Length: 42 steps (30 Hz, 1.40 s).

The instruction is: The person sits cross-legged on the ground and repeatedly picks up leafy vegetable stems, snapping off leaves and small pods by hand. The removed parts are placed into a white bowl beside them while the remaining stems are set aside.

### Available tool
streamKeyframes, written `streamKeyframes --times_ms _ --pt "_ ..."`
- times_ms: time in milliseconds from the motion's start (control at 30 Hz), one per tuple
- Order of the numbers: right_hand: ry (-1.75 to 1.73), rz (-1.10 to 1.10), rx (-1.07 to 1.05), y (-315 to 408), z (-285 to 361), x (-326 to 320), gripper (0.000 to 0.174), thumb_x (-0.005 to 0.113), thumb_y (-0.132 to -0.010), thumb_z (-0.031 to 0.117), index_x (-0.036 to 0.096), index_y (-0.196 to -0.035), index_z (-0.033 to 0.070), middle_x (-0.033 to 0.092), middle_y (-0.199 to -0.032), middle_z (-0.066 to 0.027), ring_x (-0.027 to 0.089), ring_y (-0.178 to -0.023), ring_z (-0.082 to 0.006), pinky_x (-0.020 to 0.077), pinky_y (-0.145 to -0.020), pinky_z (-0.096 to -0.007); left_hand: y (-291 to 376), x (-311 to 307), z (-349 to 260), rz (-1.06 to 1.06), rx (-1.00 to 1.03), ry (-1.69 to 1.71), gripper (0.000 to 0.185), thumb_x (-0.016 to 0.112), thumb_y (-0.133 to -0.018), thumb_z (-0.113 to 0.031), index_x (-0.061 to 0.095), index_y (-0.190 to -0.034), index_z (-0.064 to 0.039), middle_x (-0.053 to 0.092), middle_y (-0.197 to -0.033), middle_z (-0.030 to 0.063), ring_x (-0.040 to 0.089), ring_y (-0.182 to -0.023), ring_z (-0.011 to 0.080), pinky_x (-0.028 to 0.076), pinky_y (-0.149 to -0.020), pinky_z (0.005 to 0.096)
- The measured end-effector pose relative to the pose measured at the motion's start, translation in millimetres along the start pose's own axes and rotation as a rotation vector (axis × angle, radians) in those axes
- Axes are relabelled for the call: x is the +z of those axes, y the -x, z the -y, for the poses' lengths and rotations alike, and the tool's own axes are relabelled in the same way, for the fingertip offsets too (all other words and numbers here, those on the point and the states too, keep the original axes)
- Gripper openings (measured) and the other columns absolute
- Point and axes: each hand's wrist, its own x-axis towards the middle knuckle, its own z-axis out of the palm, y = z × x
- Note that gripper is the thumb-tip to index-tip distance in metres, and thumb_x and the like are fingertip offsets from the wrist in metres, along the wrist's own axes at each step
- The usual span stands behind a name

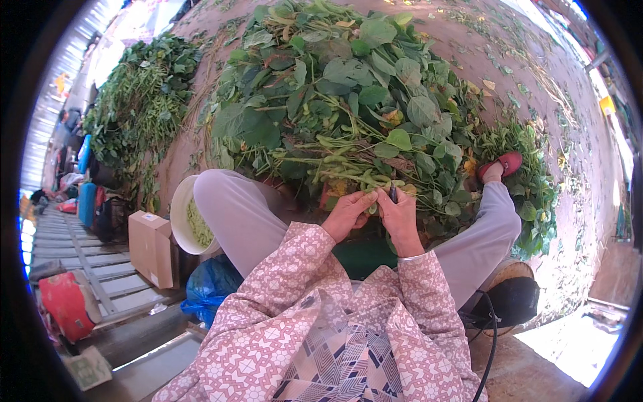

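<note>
My left hand [349,216] and my right hand [400,218] meet in front of my lap, fingertips pinched together at a green bean pod [372,197] that they mostly cover. A narrow black object [393,192] sits along the fingers of my right hand; what it is cannot be told. Just beyond my fingers lie pod-bearing stems [346,171], apparently soybean. They rest against a big heap of leafy bean plants [361,85]. Left of my knee stands a white bucket [177,213] holding shelled green beans [198,226], partly hidden by my leg.
A second plant pile [145,95] lies at the upper left. Beside me on the left are a cardboard box [150,246] and a blue plastic bag [208,289]. More plants [532,186] surround my right shoe [502,166]. A black cable [492,346] runs at lower right.
</note>
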Motion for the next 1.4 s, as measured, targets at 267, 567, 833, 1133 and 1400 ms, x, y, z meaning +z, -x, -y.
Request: streamKeyframes --times_ms 267,567,833,1133,1400 --pt "0.136 0.116 0.129 -3 13 -16 0.027 0.059 -0.093 0.025 0.059 -0.077 0.003 0.05 -0.058 0.0025 0.042 -0.05 -0.0052 0.0318 -0.046 -0.0229 -6 -8 2 0.009 -0.022 0.035 0.018 0.056 -0.096 -0.025 0.06 -0.092 -0.008 0.045 -0.068 -0.0043 0.033 -0.047 0.004 0.021 -0.043 0.0209" --pt "0.582 0.007 -0.131 -39 4 -70 0.032 0.057 -0.091 0.026 0.06 -0.097 -0.005 0.063 -0.078 -0.0092 0.055 -0.067 -0.0133 0.0452 -0.064 -0.0299 -11 -18 7 0.102 -0.026 0.122 0.019 0.049 -0.089 -0.016 0.058 -0.093 0.0 0.045 -0.066 -0.0001 0.032 -0.047 0.0071 0.024 -0.043 0.0224" --pt "0.314 0.001 -0.122 -23 25 -58 0.018 0.064 -0.086 0.014 0.059 -0.094 -0.001 0.059 -0.078 -0.0016 0.052 -0.07 -0.008 0.0446 -0.066 -0.0251 -4 -9 3 0.176 -0.084 0.274 0.028 0.045 -0.08 -0.003 0.06 -0.103 0.004 0.054 -0.075 0.0064 0.04 -0.051 0.0079 0.028 -0.043 0.0216" --pt "0.215 -0.02 -0.166 21 46 -28 0.017 0.066 -0.083 0.008 0.052 -0.087 0.0 0.053 -0.075 0.0016 0.047 -0.068 -0.0051 0.0412 -0.061 -0.0217 -7 17 18 0.161 -0.067 0.095 0.028 0.052 -0.098 -0.025 0.062 -0.109 -0.002 0.058 -0.081 0.0025 0.043 -0.054 0.0078 0.031 -0.046 0.0212" --pt "0.425 0.007 -0.238 38 22 -28 0.017 0.064 -0.086 0.011 0.053 -0.093 0.001 0.058 -0.081 -0.0011 0.054 -0.072 -0.0063 0.0444 -0.066 -0.0221 -11 15 18 0.102 -0.13 0.532 0.018 0.06 -0.095 -0.024 0.057 -0.089 -0.007 0.052 -0.074 -0.0022 0.037 -0.051 0.0047 0.027 -0.043 0.0197"
